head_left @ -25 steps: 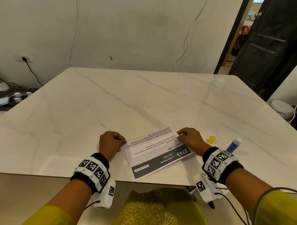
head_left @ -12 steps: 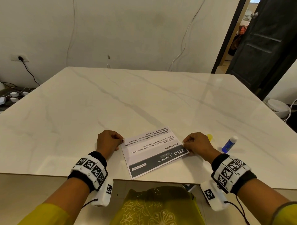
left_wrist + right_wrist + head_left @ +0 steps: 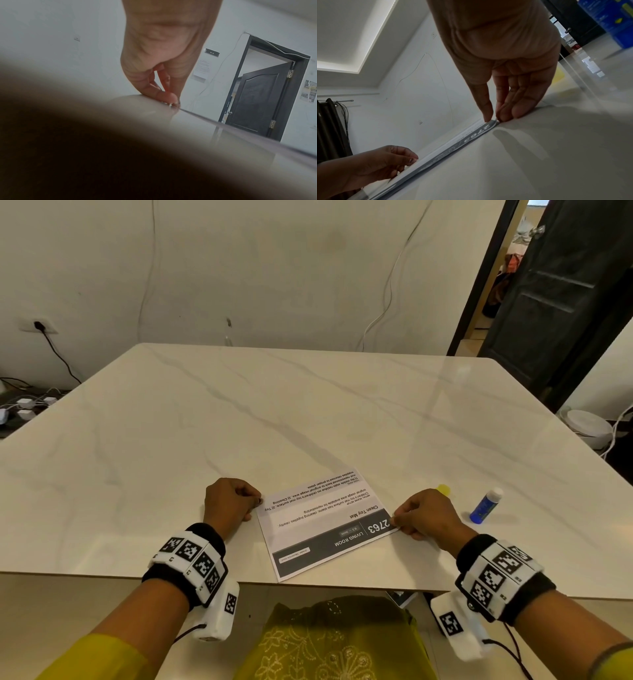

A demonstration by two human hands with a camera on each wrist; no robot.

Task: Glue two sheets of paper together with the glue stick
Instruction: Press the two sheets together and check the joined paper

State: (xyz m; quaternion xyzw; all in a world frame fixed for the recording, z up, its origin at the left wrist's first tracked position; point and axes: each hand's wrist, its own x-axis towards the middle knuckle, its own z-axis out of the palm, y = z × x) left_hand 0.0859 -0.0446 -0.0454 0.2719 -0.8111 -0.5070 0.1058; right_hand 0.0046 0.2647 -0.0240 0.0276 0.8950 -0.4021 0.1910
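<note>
The printed paper [image 3: 325, 522] lies flat near the counter's [image 3: 308, 412] front edge. The left hand [image 3: 229, 503] pinches its left corner, the right hand [image 3: 423, 517] its right corner. Keep both pinches level so the sheets stay aligned; the glue stick [image 3: 485, 505] stands uncapped to the right.

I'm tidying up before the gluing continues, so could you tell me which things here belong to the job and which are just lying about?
Job:
- printed paper, pinched by left hand and right hand
- blue glue stick
- yellow cap

Lying about:
- white round device on the floor
- chargers
</note>
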